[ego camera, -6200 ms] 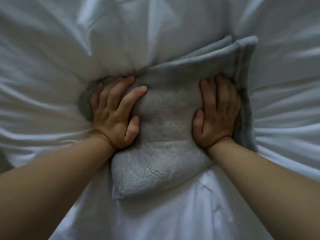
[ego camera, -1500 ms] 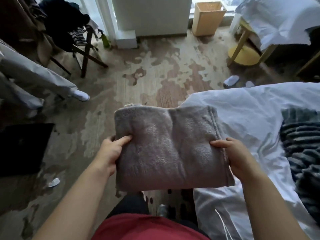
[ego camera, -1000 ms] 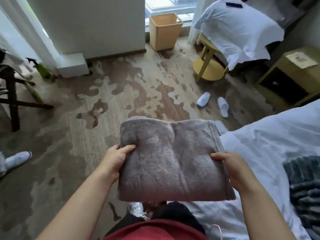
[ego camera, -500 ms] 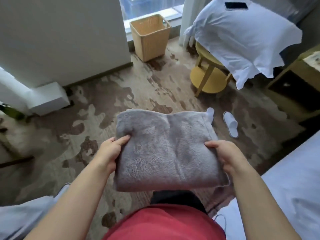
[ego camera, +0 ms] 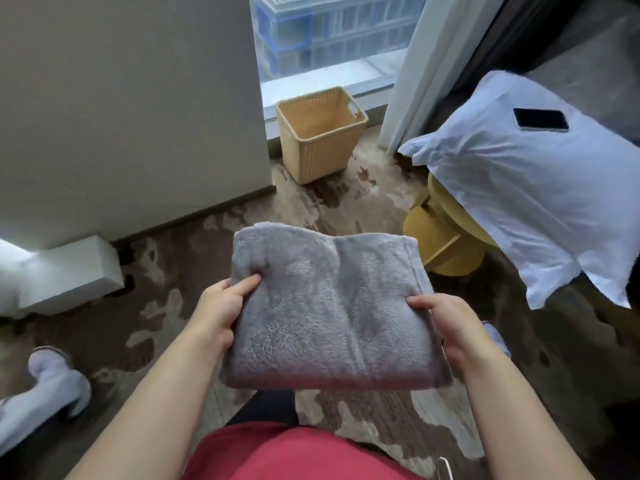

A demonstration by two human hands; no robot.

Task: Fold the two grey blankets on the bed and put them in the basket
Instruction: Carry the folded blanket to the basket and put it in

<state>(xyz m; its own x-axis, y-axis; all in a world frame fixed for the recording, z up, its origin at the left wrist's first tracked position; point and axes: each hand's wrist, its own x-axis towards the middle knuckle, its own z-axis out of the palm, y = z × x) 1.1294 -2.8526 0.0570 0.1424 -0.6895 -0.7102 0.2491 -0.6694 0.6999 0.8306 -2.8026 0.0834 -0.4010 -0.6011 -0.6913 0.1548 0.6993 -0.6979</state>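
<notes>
A folded grey blanket is held flat in front of me above the patterned carpet. My left hand grips its left edge with the thumb on top. My right hand grips its right edge the same way. The tan woven basket stands open on the floor by the window, ahead of the blanket and apart from it. Nothing shows inside the basket. The bed and the other grey blanket are out of view.
A white pillow with a dark phone on it lies over a yellow round side table at the right. A grey wall and white base block fill the left. Another person's slippered foot is at the lower left.
I lifted the folded blanket off the bed and turned away from it. The view has swung toward the window, and the basket now lies nearer and straight ahead. Both hands keep their grip.
</notes>
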